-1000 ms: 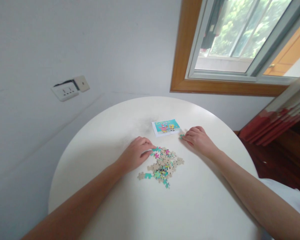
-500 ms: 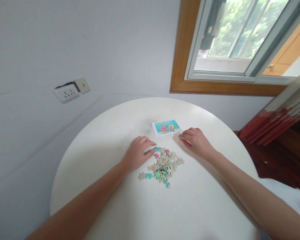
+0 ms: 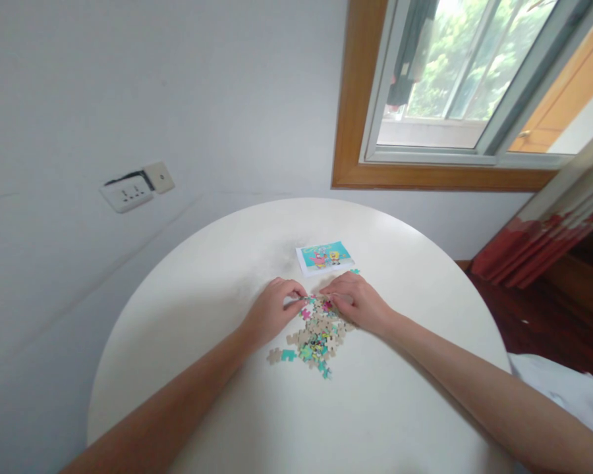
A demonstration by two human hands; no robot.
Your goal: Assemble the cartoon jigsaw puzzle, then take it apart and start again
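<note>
A loose heap of jigsaw puzzle pieces lies on the white round table, some teal, pink or yellow side up, many showing plain beige backs. At the heap's upper left, my left hand pinches a small teal puzzle piece between thumb and forefinger. My right hand reaches over the upper right of the heap, thumb and forefinger slightly apart at the pieces. Its palm hides part of the heap. Behind the hands lies a picture card with cartoon figures on teal.
One teal piece lies alone by the card's lower right corner. A beige piece and a teal piece sit left of the heap. Beyond the table are a wall with a socket, a wood-framed window and a curtain.
My right hand has let go of a teal piece beside the card and moved left and down to the heap. My left hand has stayed by the heap, its thumb and forefinger now closer together.
</note>
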